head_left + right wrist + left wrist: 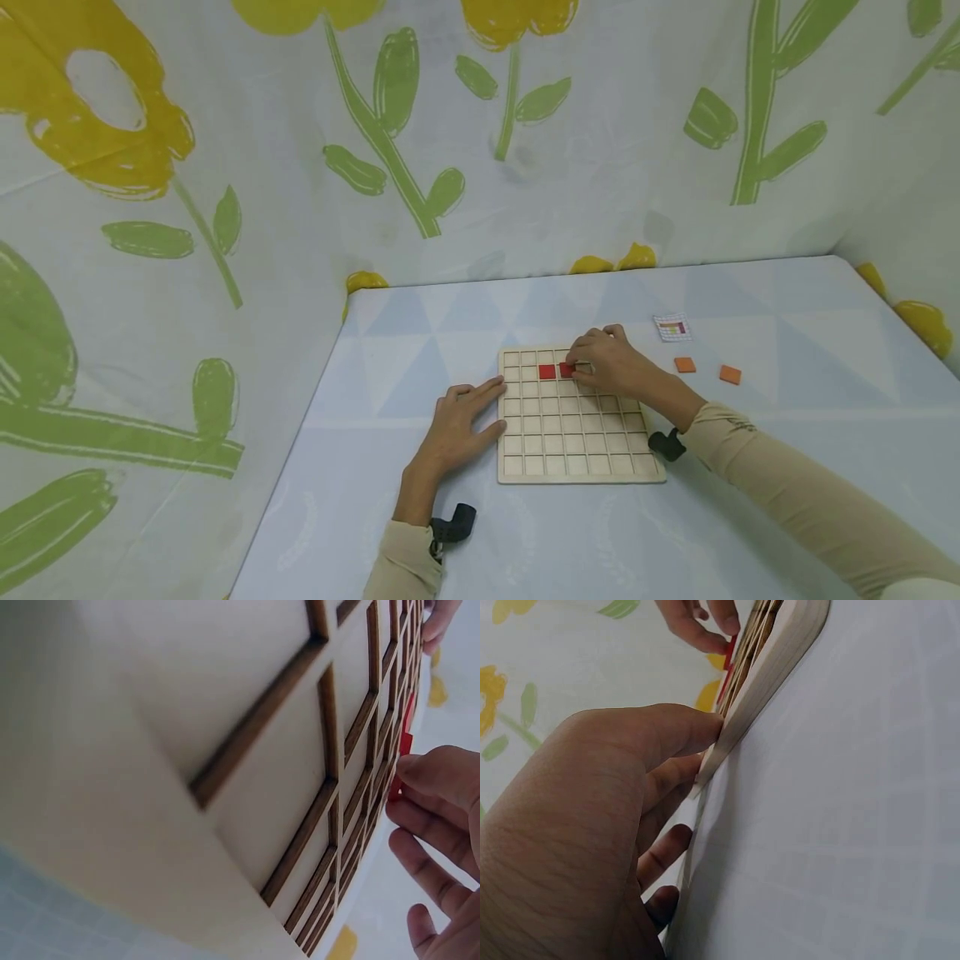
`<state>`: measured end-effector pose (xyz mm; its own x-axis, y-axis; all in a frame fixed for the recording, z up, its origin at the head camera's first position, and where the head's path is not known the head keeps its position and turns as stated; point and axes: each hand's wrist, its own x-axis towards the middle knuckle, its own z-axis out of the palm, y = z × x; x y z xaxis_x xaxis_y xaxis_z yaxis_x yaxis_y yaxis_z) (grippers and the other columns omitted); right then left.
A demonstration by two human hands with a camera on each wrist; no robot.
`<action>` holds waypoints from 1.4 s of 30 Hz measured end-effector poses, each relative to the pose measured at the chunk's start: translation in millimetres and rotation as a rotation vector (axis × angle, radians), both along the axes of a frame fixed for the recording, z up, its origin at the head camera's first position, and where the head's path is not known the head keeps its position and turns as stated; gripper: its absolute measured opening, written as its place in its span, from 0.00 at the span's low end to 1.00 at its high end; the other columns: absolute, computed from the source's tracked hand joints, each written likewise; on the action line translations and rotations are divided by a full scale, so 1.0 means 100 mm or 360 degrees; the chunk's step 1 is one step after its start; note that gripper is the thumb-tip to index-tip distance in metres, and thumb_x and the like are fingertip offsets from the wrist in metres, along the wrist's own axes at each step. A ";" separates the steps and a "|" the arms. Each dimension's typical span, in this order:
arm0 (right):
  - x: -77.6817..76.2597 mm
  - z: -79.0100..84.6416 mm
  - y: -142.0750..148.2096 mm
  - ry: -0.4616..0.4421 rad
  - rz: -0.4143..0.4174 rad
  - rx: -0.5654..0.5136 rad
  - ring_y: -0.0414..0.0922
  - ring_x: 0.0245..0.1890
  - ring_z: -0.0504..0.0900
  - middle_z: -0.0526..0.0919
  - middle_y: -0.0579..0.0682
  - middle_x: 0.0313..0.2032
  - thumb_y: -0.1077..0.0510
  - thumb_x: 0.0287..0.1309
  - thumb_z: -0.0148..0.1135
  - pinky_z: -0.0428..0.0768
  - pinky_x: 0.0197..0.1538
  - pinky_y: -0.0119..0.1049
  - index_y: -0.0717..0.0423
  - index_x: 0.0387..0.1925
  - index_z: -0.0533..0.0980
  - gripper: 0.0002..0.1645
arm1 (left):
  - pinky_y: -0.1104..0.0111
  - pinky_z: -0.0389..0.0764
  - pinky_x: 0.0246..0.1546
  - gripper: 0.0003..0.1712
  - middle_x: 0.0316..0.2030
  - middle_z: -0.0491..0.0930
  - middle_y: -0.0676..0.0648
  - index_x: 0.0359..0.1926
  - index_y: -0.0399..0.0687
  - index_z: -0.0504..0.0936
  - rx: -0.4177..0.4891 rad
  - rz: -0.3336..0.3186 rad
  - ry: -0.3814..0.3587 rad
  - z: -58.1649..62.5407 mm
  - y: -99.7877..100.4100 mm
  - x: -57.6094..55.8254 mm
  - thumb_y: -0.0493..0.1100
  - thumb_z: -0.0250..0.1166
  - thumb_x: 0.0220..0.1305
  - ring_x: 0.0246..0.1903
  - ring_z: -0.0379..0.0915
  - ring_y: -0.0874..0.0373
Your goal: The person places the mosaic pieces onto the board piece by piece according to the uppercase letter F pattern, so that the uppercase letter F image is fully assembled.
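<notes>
A square wooden grid board [551, 477] lies flat on the table. In its second row from the back sits a red square tile [547, 372]. Just right of it, my right hand [611, 362] pinches another red tile [566, 369] between thumb and fingertips, right at the board's surface. The right wrist view shows this red tile [395, 786] under the thumb. My left hand [456, 429] rests at the board's left edge, its fingers extended and the fingertips touching the side. In the left wrist view the thumb [682, 735] presses against the board's edge.
Two orange square tiles [685, 365] [730, 375] lie to the right of the board. Behind them is a small card [672, 327] printed with a coloured grid pattern. A flower-printed cloth wall [585, 192] rises along the table's back edge.
</notes>
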<state>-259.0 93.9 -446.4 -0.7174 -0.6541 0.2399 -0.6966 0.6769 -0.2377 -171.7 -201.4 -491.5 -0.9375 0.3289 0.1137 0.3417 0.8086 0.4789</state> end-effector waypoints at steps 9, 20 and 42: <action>0.00 -0.01 -0.02 -0.0021 0.0011 0.0001 0.51 0.47 0.79 0.87 0.49 0.42 0.60 0.56 0.72 0.64 0.55 0.61 0.53 0.37 0.86 0.06 | 0.52 0.61 0.58 0.34 0.72 0.62 0.65 0.73 0.62 0.68 -0.0003 -0.0027 0.0013 0.02 0.00 0.00 0.58 0.59 0.67 0.64 0.60 0.50; -0.01 -0.03 -0.02 -0.0023 0.0042 0.0008 0.51 0.48 0.78 0.86 0.49 0.44 0.60 0.56 0.73 0.64 0.54 0.62 0.52 0.38 0.86 0.06 | 0.51 0.61 0.58 0.34 0.72 0.62 0.64 0.73 0.62 0.69 0.0011 -0.0029 0.0011 0.02 0.00 0.00 0.57 0.59 0.67 0.64 0.60 0.49; 0.10 0.09 0.20 0.0025 0.0009 -0.0038 0.52 0.47 0.80 0.86 0.51 0.44 0.62 0.55 0.73 0.65 0.54 0.62 0.53 0.36 0.86 0.06 | 0.51 0.61 0.57 0.34 0.73 0.61 0.64 0.74 0.62 0.68 -0.0030 0.0004 0.0002 0.03 0.01 0.02 0.57 0.59 0.68 0.65 0.59 0.50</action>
<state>-249.4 113.4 -437.7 -0.7099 -0.6520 0.2665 -0.7041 0.6674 -0.2426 -169.3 -200.4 -488.2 -0.9381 0.3288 0.1086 0.3404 0.8182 0.4632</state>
